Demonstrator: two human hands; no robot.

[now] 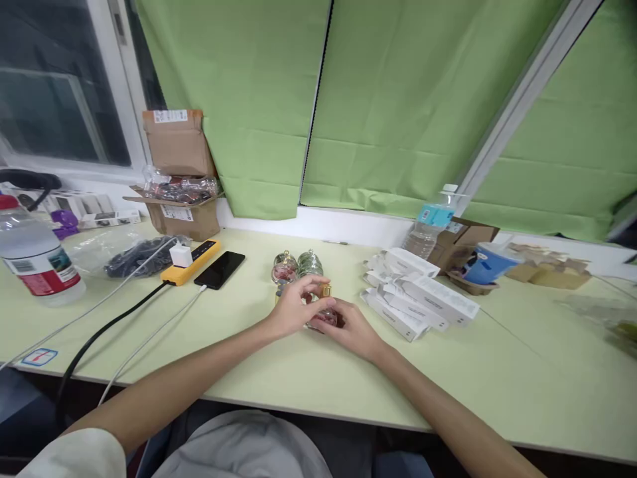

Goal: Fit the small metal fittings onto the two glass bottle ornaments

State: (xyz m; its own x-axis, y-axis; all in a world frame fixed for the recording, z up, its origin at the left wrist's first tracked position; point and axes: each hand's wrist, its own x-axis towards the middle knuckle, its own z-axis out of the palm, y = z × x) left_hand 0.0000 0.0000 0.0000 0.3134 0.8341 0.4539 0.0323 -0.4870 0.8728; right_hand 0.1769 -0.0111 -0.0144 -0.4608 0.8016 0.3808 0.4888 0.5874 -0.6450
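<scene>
In front of my body, my left hand (292, 309) pinches a small gold-coloured piece (326, 291) between thumb and index finger. My right hand (356, 329) curls round a clear round container (324, 320) with reddish contents, just below the gold piece. Both thumbs meet close to it, and fingers hide much of the container. Whether the gold piece is joined to it I cannot tell. Just beyond my hands stand a similar round container (284, 268) with pink-red contents and a greenish one (310, 263). A yellowish thing beside my left fingers is mostly covered.
White flattened boxes (418, 295) lie to the right, before a clear bottle (432, 222) and a blue cup (490, 261). Leftward are a black phone (220, 269), a yellow power strip (192, 261) with cables, a large bottle (42, 262) and an open cardboard box (186, 219).
</scene>
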